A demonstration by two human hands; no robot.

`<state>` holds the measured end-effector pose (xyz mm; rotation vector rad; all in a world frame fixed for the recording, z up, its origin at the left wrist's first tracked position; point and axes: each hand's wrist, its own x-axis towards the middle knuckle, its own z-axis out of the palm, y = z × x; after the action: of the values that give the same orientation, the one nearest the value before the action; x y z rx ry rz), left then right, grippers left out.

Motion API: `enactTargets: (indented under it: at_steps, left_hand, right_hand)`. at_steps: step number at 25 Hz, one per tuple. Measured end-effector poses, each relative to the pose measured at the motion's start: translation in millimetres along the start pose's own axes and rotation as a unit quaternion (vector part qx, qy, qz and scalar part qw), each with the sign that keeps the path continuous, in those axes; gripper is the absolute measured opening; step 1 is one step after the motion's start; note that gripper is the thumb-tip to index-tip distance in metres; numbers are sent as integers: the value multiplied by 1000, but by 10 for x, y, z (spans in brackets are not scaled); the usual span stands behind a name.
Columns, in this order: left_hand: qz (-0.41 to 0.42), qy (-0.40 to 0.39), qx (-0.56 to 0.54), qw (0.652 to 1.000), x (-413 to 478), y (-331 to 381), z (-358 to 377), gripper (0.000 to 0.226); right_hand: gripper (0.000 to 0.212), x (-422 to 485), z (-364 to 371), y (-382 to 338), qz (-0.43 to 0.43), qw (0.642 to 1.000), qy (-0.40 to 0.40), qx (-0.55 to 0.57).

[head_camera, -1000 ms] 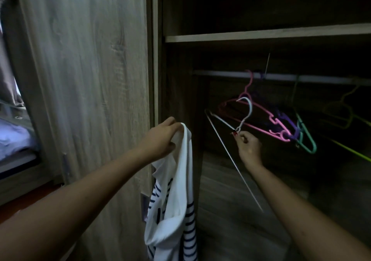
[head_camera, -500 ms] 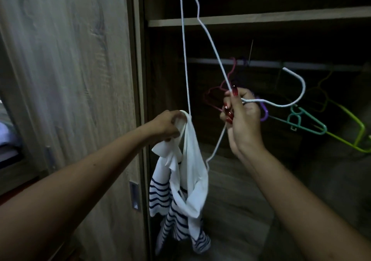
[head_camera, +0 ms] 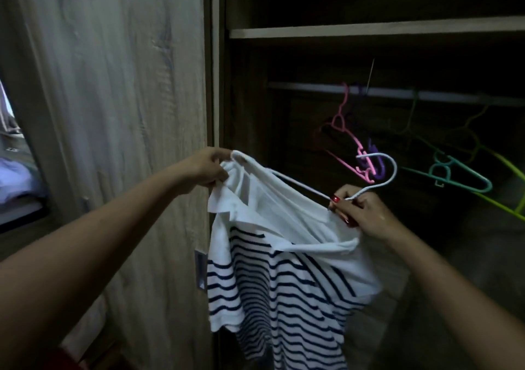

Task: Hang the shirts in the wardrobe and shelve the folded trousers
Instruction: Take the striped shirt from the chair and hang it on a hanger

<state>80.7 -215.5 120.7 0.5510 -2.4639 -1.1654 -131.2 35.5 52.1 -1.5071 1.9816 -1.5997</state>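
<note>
My left hand [head_camera: 206, 167] pinches the soft striped shirt [head_camera: 284, 278] at its shoulder over the thin white wire hanger [head_camera: 393, 171]; my right hand [head_camera: 362, 212] grips the hanger's neck with the collar. Beyond, plastic hangers [head_camera: 352, 145] dangle from a round rail [head_camera: 309, 86].

The picture is dim. Inside the wardrobe [head_camera: 369, 29] it is very dark, almost black at the top and low on the right. Soft grey light falls on the wooden door [head_camera: 113, 113] from the left edge, where a pale patch [head_camera: 17, 176] glows. The white shirt [head_camera: 284, 216] and white hanger [head_camera: 301, 185] look brightest. Things look a little soft, and straight lines bend near the edges.
</note>
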Motion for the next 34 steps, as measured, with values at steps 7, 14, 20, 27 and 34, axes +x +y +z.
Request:
enactTargets:
  at_steps: [7,14,20,27,34]
  left_hand:
    - [90,32,195,976,-3,-23,315,52]
    - [202,5,194,960,16,-413,154,41]
    - [236,-19,226,945,-28,-752,267,23]
    - [247,89,86,961,38,-974,274,36]
    - [242,93,14,966,511,-687,535,25]
  right_hand:
    - [19,115,207,-223,-35,971,-98,-214]
    - [28,464,720,-519,-68,969,-37,-235]
    - [18,415,632,-712,-62,986,-72,-135]
    - [50,184,-194,-753,115,938,-219,-243]
    - [44,44,-340,-1057,155,969,-184,-52]
